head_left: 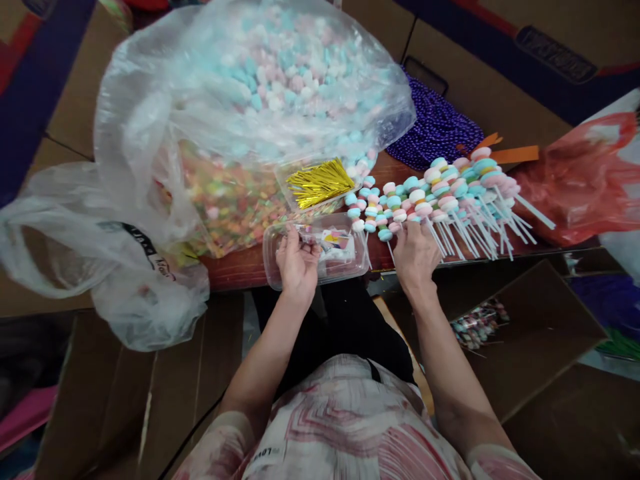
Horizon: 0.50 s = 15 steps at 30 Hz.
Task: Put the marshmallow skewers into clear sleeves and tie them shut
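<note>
along the table (235, 270), our left hand (299, 267) curls half-open fingers over the clear tub (271, 263), any hold unclear, while our right hand (417, 257) bends its fingers at the piled candy sticks (443, 190), grip hidden, where a snag could drag some off the edge.

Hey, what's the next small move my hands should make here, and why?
I'd probably pick up one candy stick from the near left of the pile with your right hand. Its fingers are right at the candies there, while your left hand is palm up over the clear container.
</note>
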Motion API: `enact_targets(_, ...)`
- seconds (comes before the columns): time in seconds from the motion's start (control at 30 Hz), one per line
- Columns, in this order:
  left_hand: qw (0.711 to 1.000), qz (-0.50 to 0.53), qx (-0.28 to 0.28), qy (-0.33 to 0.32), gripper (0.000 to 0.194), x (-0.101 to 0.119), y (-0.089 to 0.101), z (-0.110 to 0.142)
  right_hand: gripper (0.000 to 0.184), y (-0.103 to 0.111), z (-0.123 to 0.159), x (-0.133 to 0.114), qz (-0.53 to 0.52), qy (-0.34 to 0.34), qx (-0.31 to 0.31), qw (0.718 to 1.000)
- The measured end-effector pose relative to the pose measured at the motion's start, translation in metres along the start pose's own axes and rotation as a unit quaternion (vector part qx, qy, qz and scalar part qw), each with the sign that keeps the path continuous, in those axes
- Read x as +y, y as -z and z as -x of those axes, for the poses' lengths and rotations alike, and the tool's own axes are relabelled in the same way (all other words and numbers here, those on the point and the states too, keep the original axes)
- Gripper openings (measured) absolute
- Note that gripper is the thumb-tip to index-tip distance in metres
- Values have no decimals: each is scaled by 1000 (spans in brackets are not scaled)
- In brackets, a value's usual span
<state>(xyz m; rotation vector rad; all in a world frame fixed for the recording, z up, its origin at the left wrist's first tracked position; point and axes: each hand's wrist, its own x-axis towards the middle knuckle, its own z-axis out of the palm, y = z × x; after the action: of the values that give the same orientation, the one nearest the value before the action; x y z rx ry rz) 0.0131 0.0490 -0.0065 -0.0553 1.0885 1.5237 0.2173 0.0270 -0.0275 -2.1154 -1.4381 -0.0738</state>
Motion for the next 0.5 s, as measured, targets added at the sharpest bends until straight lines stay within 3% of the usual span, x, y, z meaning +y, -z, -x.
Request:
enact_targets(0.1, 1000, 8, 12, 11, 41, 1, -2, 0, 17, 0, 1, 1, -53, 14, 31, 998)
enact_targets(0.2, 1000, 16, 24, 7, 40, 3, -2, -2, 15, 13, 14, -4, -173, 27, 40, 984)
enact_targets(0.33, 999, 15, 27, -13, 43, 5, -4, -6, 13, 43, 49, -12, -299, -3, 4, 954)
enact_targets(0.5, 999, 4, 21, -43, 47, -1, -5, -9, 11, 63, 84, -8, -344, 22, -50, 937)
